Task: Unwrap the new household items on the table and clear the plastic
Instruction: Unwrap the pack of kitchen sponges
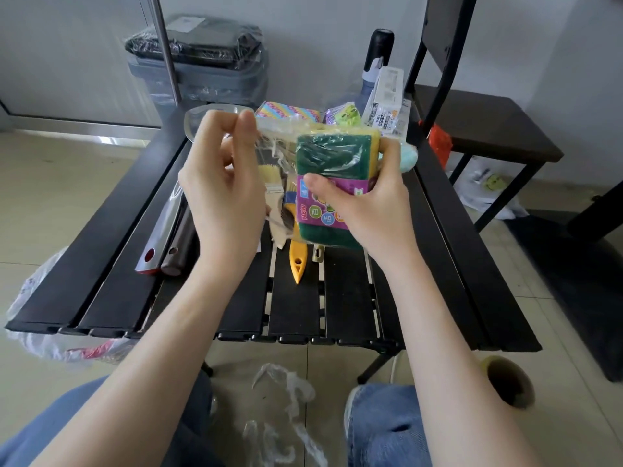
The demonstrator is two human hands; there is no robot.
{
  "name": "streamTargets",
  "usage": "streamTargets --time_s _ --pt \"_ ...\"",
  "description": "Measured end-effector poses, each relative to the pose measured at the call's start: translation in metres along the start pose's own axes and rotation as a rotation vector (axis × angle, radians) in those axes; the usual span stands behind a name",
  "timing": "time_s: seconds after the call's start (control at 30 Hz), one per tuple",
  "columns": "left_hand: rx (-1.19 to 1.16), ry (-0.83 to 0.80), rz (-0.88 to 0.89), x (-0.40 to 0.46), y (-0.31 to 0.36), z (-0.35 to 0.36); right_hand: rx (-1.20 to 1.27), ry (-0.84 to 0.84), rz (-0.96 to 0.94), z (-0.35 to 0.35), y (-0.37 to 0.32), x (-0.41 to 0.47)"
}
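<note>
Centre frame: our right hand (367,203) grasps the green-and-yellow scouring sponge pack (332,170); our left hand (224,183) pinches its clear plastic wrapper (273,139) above the black slatted table (354,298).

Green scouring face over yellow foam on the sponge pack (332,156), banded by a purple label (323,205) with green and blue badges. Clear film on the plastic wrap (276,139). Black slats on the counter (347,298). Orange-yellow on the peeler handle (297,264). Rainbow stripes on the cloth pack (286,111). Grey on the bin (199,75). Blue denim on the jeans (384,429).
</note>
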State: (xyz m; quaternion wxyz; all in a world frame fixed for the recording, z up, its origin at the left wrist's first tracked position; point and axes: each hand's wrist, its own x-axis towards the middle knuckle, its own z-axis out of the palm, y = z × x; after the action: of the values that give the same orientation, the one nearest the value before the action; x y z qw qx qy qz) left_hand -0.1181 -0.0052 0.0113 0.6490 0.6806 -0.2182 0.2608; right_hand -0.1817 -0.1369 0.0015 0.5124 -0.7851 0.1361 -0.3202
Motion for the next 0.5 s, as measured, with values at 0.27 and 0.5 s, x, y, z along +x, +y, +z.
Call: streamTargets --time_s 0.27,0.5 --pt "-0.009 -0.041 0.287 -0.013 0.007 0.002 -0.069 0.104 0.048 0.003 -0.004 0.000" --pt "0.126 -0.253 0.014 -0.017 -0.002 0.012 -0.134 0.161 0.081 -0.002 0.010 0.000"
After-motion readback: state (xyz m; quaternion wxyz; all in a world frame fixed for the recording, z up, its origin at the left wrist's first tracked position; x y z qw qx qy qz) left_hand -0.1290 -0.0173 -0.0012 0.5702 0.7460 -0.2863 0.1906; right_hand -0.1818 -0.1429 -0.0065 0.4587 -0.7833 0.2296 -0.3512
